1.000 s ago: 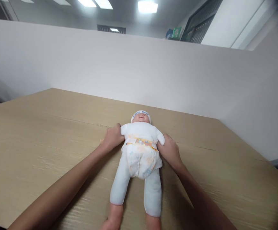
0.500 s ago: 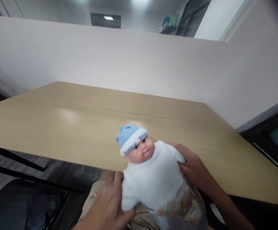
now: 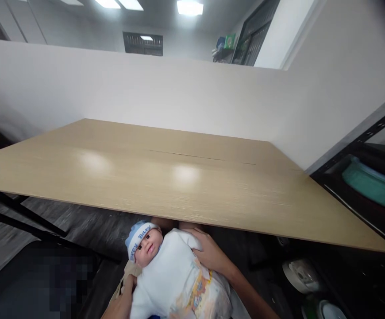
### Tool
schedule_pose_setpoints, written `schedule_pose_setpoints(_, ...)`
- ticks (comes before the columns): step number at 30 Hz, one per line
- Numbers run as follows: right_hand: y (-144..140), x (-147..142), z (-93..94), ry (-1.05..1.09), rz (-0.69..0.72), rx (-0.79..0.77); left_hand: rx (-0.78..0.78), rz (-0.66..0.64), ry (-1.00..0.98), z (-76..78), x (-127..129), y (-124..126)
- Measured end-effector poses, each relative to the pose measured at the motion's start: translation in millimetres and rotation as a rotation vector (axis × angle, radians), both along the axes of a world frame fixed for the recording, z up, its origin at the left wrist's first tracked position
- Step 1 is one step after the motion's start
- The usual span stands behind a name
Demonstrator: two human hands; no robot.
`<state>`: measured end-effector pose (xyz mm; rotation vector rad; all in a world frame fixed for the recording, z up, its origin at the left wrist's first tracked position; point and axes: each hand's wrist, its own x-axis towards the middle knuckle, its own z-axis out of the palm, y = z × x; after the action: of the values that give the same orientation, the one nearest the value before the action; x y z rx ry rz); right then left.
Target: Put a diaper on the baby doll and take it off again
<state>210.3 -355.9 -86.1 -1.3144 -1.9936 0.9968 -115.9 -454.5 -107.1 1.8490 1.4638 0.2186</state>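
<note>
Table (image 3: 139, 181) stands just beyond the doll (image 3: 164, 274) over the lap (image 3: 130, 269), black chair (image 3: 16, 283) at left; left hand (image 3: 123, 297) grips its side, right hand's (image 3: 210, 253) fingers close round its arm (image 3: 190, 240)

On the white band (image 3: 140, 239) of the blue cap (image 3: 134, 230) worn by the doll (image 3: 167, 270), we read "Baby" in blue letters. Of the word before it we make out only "ppy"; its start curves away round the side. The pale marking on the distant green packet (image 3: 229, 41) is too small for us to read.
</note>
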Motion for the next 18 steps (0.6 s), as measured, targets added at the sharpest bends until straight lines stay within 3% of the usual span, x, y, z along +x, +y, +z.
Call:
schedule_pose_setpoints(4,12.9,7.2,-45.1,0.032,-0.05,-0.044,-0.052,0.018,0.068,-22.9,0.3,13.5)
schedule_pose_setpoints(6,6.7,15.0,-52.5,0.044,-0.092,-0.035,-0.047,0.0,0.148,-30.6,-1.6,18.4)
schedule_pose_setpoints(8,-6.0,24.4,-47.6,0.061,-0.138,-0.006,-0.003,-0.033,0.21,-31.7,-5.1,19.1)
schedule_pose_setpoints(11,-30.4,37.3,-25.7,0.059,-0.169,-0.003,0.115,-0.056,0.178,-19.8,-10.2,14.9)
schedule_pose_setpoints(14,-52.2,40.7,-3.0,0.02,-0.13,-0.073,0.245,-0.03,0.068,4.0,-6.4,13.2)
schedule_pose_setpoints(16,-61.2,36.6,5.3,-0.005,-0.127,-0.085,0.312,-0.044,-0.045,21.4,5.8,16.9)
schedule_pose_setpoints(18,-64.0,30.7,6.3,-0.034,-0.148,-0.06,0.332,-0.141,-0.174,35.2,25.7,23.8)
